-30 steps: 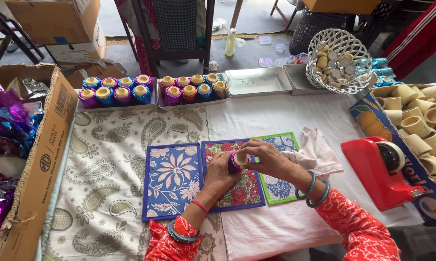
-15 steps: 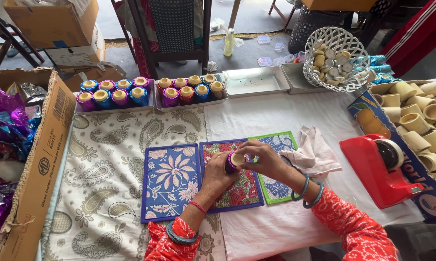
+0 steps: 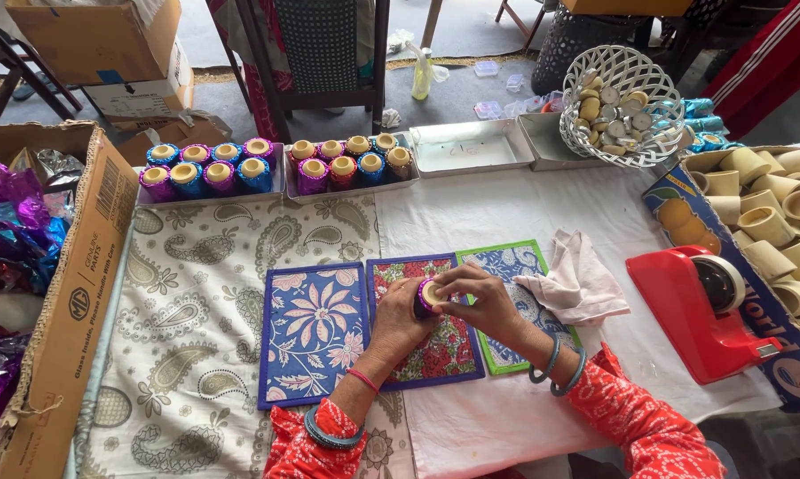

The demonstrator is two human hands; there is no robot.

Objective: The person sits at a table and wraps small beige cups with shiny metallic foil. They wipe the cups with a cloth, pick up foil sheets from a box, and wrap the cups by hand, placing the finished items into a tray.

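Between the two hands, just above a red flowered mat (image 3: 435, 350), a small round cup (image 3: 428, 297) wrapped in shiny purple foil is held. The left hand (image 3: 398, 315) is closed around its side, while the right hand (image 3: 480, 297) is pinched on its pale rim. The foil is best pressed smooth and tight, judging by the finished cups (image 3: 209, 167) far beyond the fingers. A soft pink cloth (image 3: 577, 284) lies just right of the right hand.

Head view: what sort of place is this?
Probably a small craft workshop: trays of foil-wrapped cups, a carton of bare clay cups, a red tape dispenser, both hands on one purple-wrapped cup.
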